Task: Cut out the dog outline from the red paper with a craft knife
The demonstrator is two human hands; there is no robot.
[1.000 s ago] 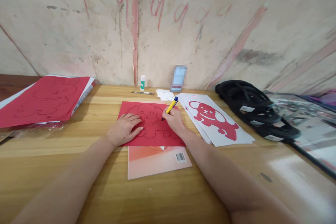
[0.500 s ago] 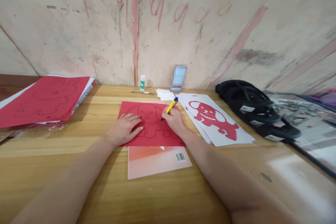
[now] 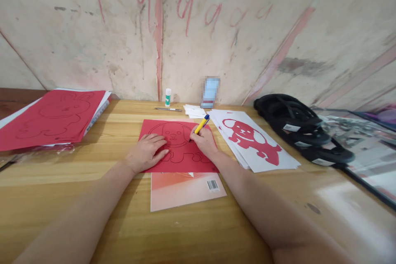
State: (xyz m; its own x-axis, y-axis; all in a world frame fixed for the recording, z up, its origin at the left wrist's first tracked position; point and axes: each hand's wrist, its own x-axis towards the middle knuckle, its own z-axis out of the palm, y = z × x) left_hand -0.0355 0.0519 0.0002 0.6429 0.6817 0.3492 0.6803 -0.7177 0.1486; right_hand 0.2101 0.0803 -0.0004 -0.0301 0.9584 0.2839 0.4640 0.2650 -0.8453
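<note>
From the head camera, your left hand [image 3: 147,151] lies flat with fingers spread on the red paper sheet with a drawn dog outline [image 3: 177,147], pressing its left half onto the wooden table [image 3: 93,165]. Your right hand [image 3: 204,142] is curled tight around the yellow-and-blue craft knife [image 3: 201,125], whose tip touches the sheet near the dog's right ear. The sheet lies between your two hands, on top of a pink-orange booklet with a barcode [image 3: 185,192]. You have one such sheet under your hands, one knife, one stack of white sheets with a red dog cut-out [image 3: 250,138] just to the right, and one pile of red rabbit-outline paper [image 3: 52,117] well off to the left.
</note>
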